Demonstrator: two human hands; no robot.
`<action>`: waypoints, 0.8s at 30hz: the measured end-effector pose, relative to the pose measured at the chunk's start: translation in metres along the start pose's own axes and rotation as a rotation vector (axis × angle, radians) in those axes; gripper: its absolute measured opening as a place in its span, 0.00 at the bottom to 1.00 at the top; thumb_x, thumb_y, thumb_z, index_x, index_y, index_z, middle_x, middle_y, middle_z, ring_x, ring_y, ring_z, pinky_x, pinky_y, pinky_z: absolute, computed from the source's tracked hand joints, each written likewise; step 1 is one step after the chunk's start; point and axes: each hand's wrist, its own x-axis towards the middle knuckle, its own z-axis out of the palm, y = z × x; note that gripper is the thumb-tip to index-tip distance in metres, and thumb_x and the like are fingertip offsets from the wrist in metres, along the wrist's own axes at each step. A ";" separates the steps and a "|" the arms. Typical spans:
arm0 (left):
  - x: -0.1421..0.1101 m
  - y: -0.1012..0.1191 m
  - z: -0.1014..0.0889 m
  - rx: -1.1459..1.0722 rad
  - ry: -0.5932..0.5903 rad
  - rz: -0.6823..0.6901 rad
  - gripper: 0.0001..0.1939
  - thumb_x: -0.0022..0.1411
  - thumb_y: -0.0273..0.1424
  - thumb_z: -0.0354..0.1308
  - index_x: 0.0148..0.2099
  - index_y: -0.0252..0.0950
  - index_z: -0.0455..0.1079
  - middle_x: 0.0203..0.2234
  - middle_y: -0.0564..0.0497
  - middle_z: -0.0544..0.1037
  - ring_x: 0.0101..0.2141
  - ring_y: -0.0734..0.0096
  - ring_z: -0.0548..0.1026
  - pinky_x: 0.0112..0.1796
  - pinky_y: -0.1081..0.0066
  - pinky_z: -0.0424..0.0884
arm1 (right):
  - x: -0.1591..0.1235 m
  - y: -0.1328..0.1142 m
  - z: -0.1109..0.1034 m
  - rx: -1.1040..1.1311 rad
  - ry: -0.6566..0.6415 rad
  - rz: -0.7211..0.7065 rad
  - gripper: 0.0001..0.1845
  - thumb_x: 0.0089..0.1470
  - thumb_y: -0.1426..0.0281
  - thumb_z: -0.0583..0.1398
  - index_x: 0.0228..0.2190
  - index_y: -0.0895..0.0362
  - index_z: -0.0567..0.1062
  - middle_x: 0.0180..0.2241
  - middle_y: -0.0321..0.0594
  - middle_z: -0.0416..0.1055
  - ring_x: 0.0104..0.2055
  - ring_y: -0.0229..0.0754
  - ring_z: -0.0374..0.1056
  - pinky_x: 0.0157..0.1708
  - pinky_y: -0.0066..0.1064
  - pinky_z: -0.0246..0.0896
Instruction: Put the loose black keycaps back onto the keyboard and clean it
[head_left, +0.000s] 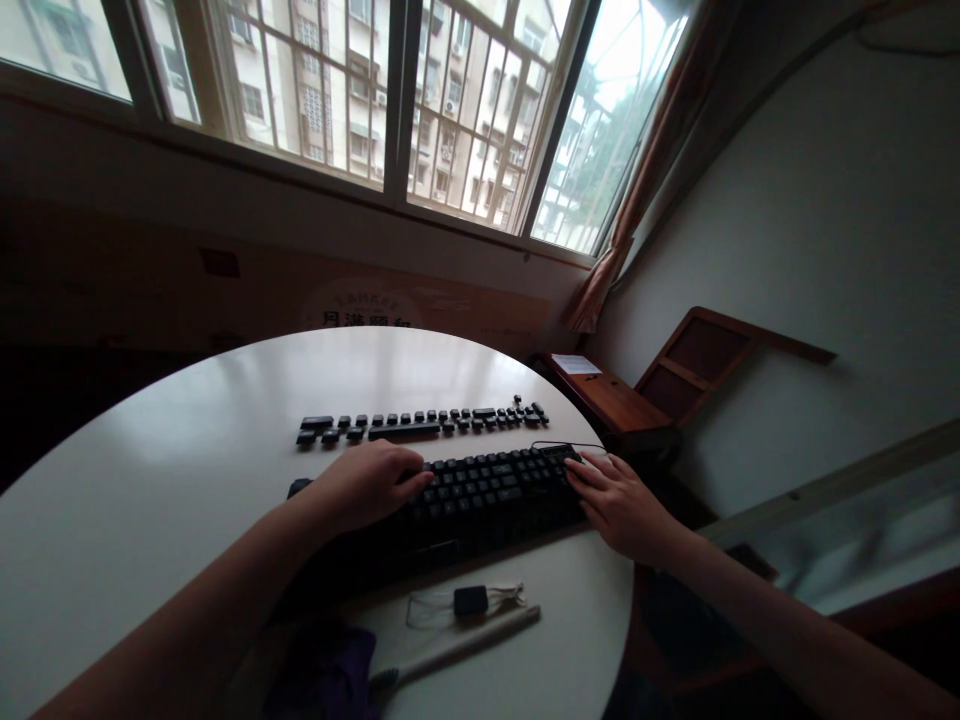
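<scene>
A black keyboard (pixel 502 485) lies at a slant on the white round table (pixel 120 500). Over its left half is my left hand (pixel 375 482), fingers curled and the thumb close to the index finger; whatever is between them is hidden. My right hand (pixel 619 505) rests at the keyboard's right end, its fingers stretched out and touching the keys there. Behind the keyboard, loose black keycaps (pixel 405 430) stand in rows, several of them, among them a long space bar. Dark shadow covers the keyboard's near left part.
Nearer me lie a pale-handled brush (pixel 469 640), a wire keycap puller with a dark block (pixel 471 600) and a purple cloth (pixel 330 670). A thin cable (pixel 566 443) runs behind the keyboard's right end. Beyond the table's right edge stands a wooden chair (pixel 622 400).
</scene>
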 end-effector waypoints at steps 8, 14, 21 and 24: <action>-0.001 0.003 -0.004 0.038 -0.024 -0.001 0.19 0.67 0.40 0.49 0.27 0.38 0.71 0.22 0.49 0.74 0.25 0.65 0.71 0.28 0.69 0.56 | -0.020 -0.005 0.021 0.093 0.076 0.156 0.37 0.68 0.55 0.45 0.70 0.54 0.38 0.69 0.48 0.45 0.72 0.55 0.37 0.65 0.63 0.39; -0.002 0.004 -0.005 0.039 -0.034 -0.015 0.19 0.67 0.39 0.48 0.28 0.38 0.71 0.23 0.48 0.75 0.26 0.65 0.71 0.28 0.70 0.57 | -0.014 -0.021 0.029 0.145 -0.005 0.116 0.36 0.67 0.55 0.47 0.70 0.50 0.41 0.68 0.46 0.49 0.71 0.56 0.41 0.64 0.67 0.40; -0.003 0.005 -0.004 0.030 -0.019 -0.008 0.18 0.66 0.39 0.49 0.27 0.38 0.70 0.23 0.48 0.74 0.26 0.65 0.71 0.28 0.69 0.56 | -0.003 -0.015 0.019 0.156 0.088 0.137 0.30 0.68 0.58 0.48 0.67 0.50 0.55 0.65 0.44 0.56 0.71 0.56 0.42 0.66 0.65 0.36; -0.002 0.005 -0.004 0.019 -0.022 -0.012 0.18 0.66 0.39 0.50 0.27 0.38 0.71 0.22 0.48 0.74 0.26 0.66 0.71 0.28 0.69 0.57 | 0.034 0.004 0.007 0.171 0.205 0.136 0.28 0.67 0.61 0.49 0.65 0.53 0.61 0.64 0.45 0.59 0.70 0.53 0.46 0.66 0.59 0.41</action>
